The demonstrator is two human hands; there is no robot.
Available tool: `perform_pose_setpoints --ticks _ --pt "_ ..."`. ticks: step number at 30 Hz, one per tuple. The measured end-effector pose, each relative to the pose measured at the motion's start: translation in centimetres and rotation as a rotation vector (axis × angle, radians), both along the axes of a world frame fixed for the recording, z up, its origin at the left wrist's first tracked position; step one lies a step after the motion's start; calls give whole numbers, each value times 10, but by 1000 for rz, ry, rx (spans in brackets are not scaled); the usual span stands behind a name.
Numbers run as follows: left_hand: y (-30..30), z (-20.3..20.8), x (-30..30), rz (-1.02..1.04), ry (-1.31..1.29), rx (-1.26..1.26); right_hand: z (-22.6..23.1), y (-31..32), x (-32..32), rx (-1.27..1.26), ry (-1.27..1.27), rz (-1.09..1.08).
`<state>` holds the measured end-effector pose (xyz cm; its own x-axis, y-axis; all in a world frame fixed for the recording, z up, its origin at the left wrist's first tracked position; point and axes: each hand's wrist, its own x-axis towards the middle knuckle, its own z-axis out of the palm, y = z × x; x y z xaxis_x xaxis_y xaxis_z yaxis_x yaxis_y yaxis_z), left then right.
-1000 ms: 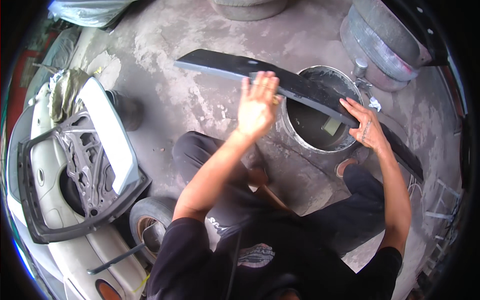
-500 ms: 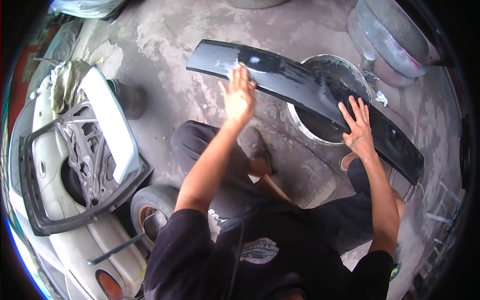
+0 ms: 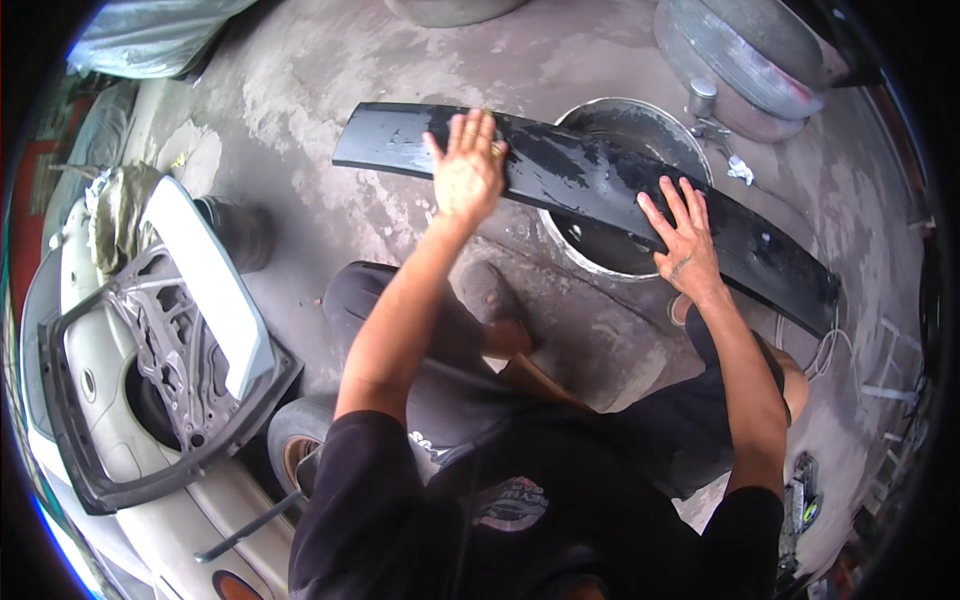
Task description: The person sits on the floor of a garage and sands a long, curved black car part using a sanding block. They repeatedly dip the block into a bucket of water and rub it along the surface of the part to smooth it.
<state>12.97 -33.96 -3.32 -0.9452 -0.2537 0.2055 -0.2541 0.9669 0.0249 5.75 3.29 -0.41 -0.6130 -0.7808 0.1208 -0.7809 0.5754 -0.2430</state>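
Observation:
A long, slightly curved dark panel (image 3: 580,170), like a car body trim piece, lies slantwise across a round metal basin (image 3: 690,150). Its surface looks wet, with glossy black areas and duller grey patches. On its left part, my left hand (image 3: 468,175) lies flat with fingers stretched out; whatever may be under the palm is hidden. My right hand (image 3: 688,240) rests on the panel right of its middle, over the basin, fingers spread. Neither hand is wrapped around anything I can see.
To the left are a light-coloured bumper (image 3: 235,510), a grey hatch frame (image 3: 165,320), a white panel (image 3: 215,290) and a wheel (image 3: 295,445). Stacked tyres (image 3: 735,60) and a small metal canister (image 3: 702,92) stand beyond the basin. A cable (image 3: 830,350) lies at right.
My left hand has moved from the panel's near edge farther up onto its face. The panel and right hand appear shifted left in the picture, along with the whole scene.

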Motion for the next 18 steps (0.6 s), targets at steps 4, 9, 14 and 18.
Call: perform_pose_setpoints --ticks 4,9,14,18 --pt "70 2 -13 -141 112 74 -5 4 -3 45 18 -24" --pt "97 12 -25 -361 47 108 -2 4 2 73 3 -26" --pt "17 50 -40 -46 -200 -25 -3 -3 4 60 15 -68" --pt "114 5 -35 -341 19 133 12 -9 3 109 -74 -58"
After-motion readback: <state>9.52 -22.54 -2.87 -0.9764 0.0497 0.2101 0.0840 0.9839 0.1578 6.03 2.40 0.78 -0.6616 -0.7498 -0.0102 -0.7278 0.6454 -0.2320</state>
